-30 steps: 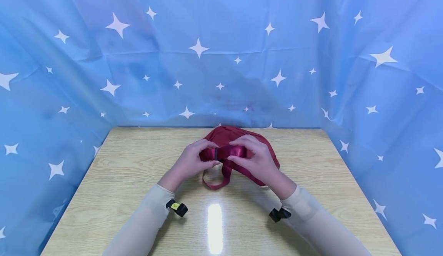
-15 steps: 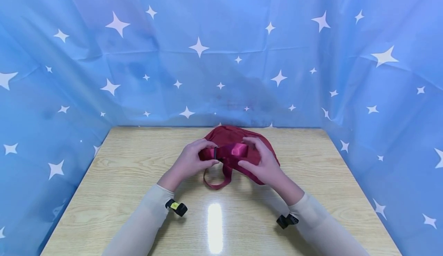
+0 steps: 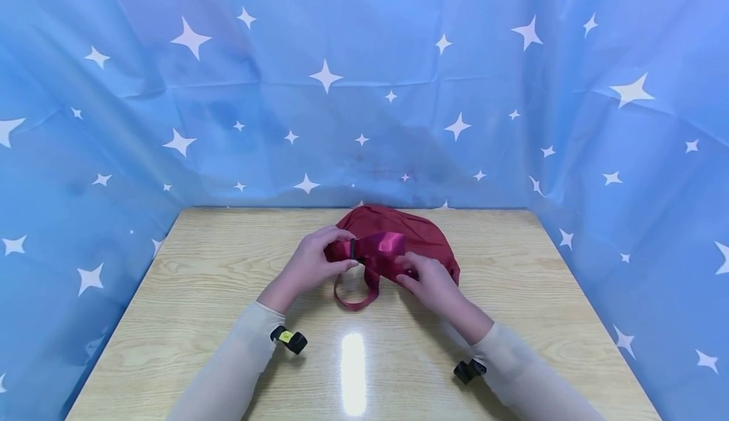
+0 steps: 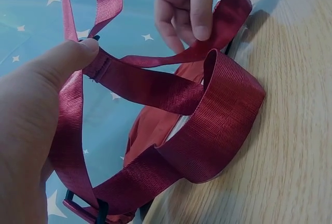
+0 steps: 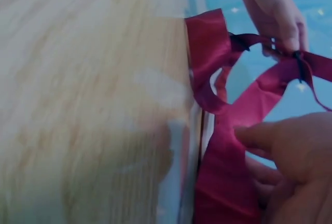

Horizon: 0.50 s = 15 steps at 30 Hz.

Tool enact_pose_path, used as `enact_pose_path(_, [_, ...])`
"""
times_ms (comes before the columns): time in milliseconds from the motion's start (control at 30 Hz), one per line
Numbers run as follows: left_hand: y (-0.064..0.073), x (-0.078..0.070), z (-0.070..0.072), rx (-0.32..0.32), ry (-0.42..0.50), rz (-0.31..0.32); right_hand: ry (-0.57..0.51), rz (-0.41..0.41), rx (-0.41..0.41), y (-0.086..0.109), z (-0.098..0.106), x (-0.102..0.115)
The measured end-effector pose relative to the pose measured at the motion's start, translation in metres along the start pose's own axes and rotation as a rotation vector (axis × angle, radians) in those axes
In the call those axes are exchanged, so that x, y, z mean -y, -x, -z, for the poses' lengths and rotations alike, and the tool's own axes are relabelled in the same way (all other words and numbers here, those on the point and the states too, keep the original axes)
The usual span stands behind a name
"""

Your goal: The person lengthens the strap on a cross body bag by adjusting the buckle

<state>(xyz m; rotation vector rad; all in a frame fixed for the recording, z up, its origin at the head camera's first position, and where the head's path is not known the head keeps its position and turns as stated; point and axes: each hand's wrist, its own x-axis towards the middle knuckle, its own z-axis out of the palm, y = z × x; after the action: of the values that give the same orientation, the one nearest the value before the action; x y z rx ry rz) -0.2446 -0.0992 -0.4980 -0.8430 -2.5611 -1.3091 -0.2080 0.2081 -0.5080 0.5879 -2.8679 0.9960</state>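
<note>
A dark red fabric bag [image 3: 424, 234] lies at the back edge of the table, its webbing strap [image 3: 384, 244] raised in front. My left hand [image 3: 313, 259] pinches the strap beside a black slider buckle [image 3: 353, 249]; its thumb lies by the buckle in the left wrist view. My right hand [image 3: 435, 285] is lower, at the bag's front right. Its thumb and curled fingers take hold of a stretch of strap [image 5: 225, 146], the thumb in front of the webbing in the right wrist view. A wide strap loop [image 4: 212, 125] hangs between the hands.
A thin red loop [image 3: 355, 306] droops onto the wood-grain table [image 3: 228, 244]. Behind and at both sides hangs a blue curtain [image 3: 256, 123] with white stars. Each wrist wears a small black camera [image 3: 289, 340].
My right hand let go of the strap's upper part, drew back to the right, then came down onto a lower stretch. The left hand has kept its hold by the buckle.
</note>
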Motion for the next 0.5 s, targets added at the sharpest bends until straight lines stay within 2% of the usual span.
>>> enact_pose_path(133, [0.0,0.001,0.001,-0.006,-0.001,-0.012,0.014,-0.001,-0.018,0.0,0.001,0.0])
enact_pose_path(300, [-0.001,0.003,0.001,-0.001,-0.012,-0.018,0.023,-0.018,-0.039,0.004,0.013,-0.004])
enact_pose_path(500, [-0.001,0.003,0.002,0.001,-0.015,-0.035,0.073,-0.05,-0.014,0.009,0.03,-0.013])
